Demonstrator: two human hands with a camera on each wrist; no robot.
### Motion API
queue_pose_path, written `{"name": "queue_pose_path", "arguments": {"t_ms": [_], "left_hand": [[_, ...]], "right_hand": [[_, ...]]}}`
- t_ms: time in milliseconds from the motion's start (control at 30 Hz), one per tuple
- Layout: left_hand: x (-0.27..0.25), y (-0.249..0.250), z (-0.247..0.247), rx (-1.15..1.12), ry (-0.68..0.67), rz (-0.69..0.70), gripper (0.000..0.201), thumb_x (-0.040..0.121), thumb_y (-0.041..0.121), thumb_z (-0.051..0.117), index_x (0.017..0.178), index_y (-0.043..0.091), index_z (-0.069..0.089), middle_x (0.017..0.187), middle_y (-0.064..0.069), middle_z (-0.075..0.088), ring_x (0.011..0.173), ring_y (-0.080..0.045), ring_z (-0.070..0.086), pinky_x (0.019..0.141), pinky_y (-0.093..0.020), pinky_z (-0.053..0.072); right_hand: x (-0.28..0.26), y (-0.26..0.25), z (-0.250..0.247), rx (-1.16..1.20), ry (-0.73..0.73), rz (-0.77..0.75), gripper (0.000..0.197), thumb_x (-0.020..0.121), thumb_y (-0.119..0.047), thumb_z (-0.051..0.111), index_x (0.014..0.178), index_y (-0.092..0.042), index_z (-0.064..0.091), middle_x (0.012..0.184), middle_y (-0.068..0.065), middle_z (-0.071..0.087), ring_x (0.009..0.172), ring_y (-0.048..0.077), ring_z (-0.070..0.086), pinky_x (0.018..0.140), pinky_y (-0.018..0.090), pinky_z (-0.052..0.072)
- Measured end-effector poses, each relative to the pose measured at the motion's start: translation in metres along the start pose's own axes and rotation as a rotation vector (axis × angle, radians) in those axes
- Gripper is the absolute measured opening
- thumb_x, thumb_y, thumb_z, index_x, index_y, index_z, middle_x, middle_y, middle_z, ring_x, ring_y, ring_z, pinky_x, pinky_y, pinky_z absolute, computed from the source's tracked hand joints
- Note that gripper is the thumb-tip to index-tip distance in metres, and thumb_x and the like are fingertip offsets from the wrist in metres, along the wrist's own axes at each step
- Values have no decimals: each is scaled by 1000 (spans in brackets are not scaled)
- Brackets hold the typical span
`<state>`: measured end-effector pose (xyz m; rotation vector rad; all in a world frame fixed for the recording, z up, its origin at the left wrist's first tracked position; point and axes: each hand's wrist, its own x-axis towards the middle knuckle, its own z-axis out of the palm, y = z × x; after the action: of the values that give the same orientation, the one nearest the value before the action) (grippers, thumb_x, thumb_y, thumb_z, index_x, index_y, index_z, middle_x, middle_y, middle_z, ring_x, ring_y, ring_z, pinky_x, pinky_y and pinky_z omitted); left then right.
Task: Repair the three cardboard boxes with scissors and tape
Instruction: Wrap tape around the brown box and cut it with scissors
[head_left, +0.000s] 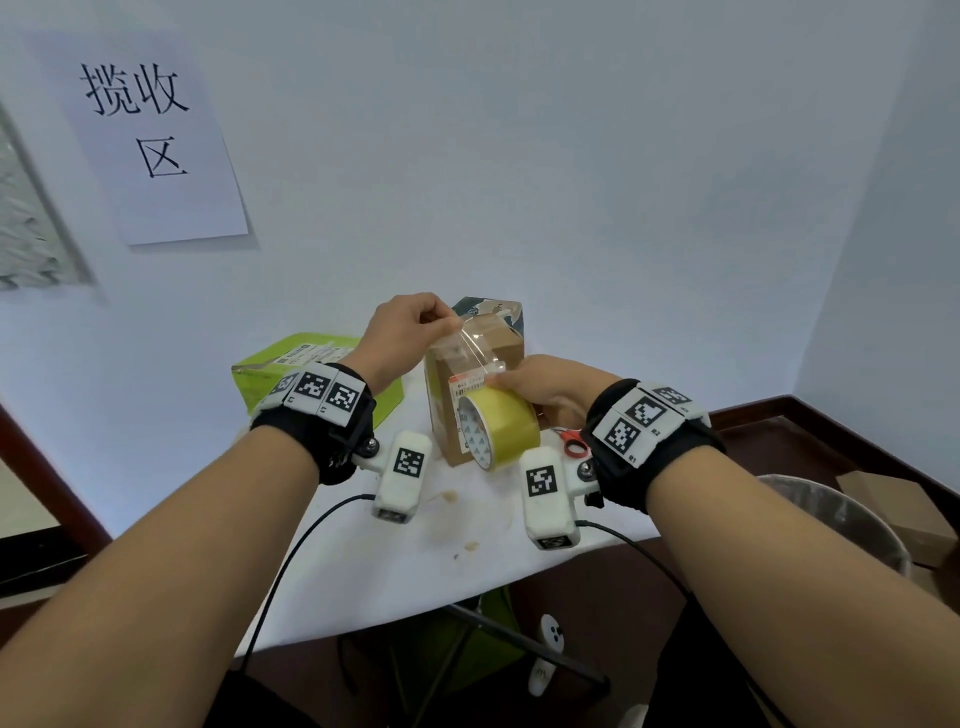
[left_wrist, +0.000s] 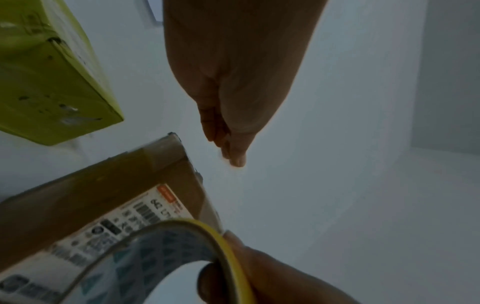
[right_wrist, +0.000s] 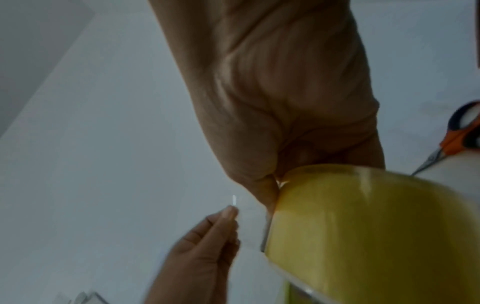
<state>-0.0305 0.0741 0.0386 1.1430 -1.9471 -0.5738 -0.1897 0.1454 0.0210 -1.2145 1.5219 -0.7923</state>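
Observation:
A brown cardboard box (head_left: 448, 395) with a shipping label stands upright on the white table (head_left: 363, 561). My right hand (head_left: 511, 387) grips a yellow roll of clear tape (head_left: 501, 431) in front of that box, thumb on the roll's top. My left hand (head_left: 447, 325) pinches the free end of the tape strip (head_left: 475, 345), which is stretched up and left from the roll over the box top. A lime-green box (head_left: 260, 366) lies at the left, and a dark patterned box (head_left: 493, 307) stands behind the brown one. Red-handled scissors (head_left: 571, 442) lie by my right wrist.
The table sits against a pale wall with a paper sign (head_left: 150, 140). A grey bin (head_left: 836, 519) and more cardboard (head_left: 898, 512) are on the floor at the right. Cables (head_left: 291, 561) run from both wrist cameras over the table's front edge.

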Motion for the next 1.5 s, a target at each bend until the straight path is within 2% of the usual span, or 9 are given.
{"name": "queue_pose_path", "arguments": {"t_ms": [133,333,733,967,1100,1200,1267,1400,1500], "left_hand": [[13,-9,-8,-45,-43,-44,11,90,24,65,88,13,68,90,1,68,82,-8,58,72,-19,43],[27,-16,-8,-40,-134,-101,18,88,34,67,86,15,67,90,2,65,84,-10,56,79,-25,45],[39,-33,0,-83,-71,-81,9,89,21,66,81,19,66,83,2,66,79,-11,59,76,-24,47],[42,-40,3,-38,-67,-63,11,90,22,66,88,11,67,88,-3,66,78,-11,57,71,-19,45],[43,-41,4,-43,-51,-46,9,90,20,66,88,11,67,83,0,65,75,-10,57,69,-18,46],[44,-41,5,-19,-37,-35,10,90,19,66,90,9,68,79,2,63,69,-7,56,63,-10,44],[46,-41,6,-23,-43,-42,11,90,19,66,90,8,67,77,0,64,64,-6,57,59,-8,44],[46,-43,8,-21,-46,-47,11,90,18,66,89,7,67,75,-1,64,62,-6,57,59,-9,45],[46,-44,8,-9,-46,-49,13,89,18,66,90,5,68,79,-3,65,65,-8,58,58,-7,45]], "right_hand": [[10,-4,0,62,55,-37,38,96,-32,55,125,-9,52,117,11,63,105,28,62,94,42,51],[20,1,10,102,59,-31,44,97,-37,51,130,-8,48,120,11,61,108,27,60,95,42,51],[30,-4,6,118,53,-66,39,97,-38,50,128,-15,49,115,8,64,103,25,63,90,38,53],[36,-5,8,77,50,-40,43,98,-37,47,130,-9,48,118,12,62,106,28,61,94,42,51],[34,-6,7,102,46,-64,36,99,-34,46,128,-13,45,111,7,62,95,22,62,78,34,54],[31,-8,7,124,26,-76,29,100,-31,44,125,-16,46,107,6,63,86,18,61,67,28,51],[31,-8,8,112,32,-73,34,101,-31,43,130,-13,47,117,9,63,91,20,61,69,27,51],[32,-7,9,104,31,-68,37,101,-31,42,131,-11,47,118,10,62,96,23,62,71,29,52],[35,-6,9,71,51,-65,38,100,-33,43,128,-8,50,119,12,62,103,26,62,83,37,53]]}}
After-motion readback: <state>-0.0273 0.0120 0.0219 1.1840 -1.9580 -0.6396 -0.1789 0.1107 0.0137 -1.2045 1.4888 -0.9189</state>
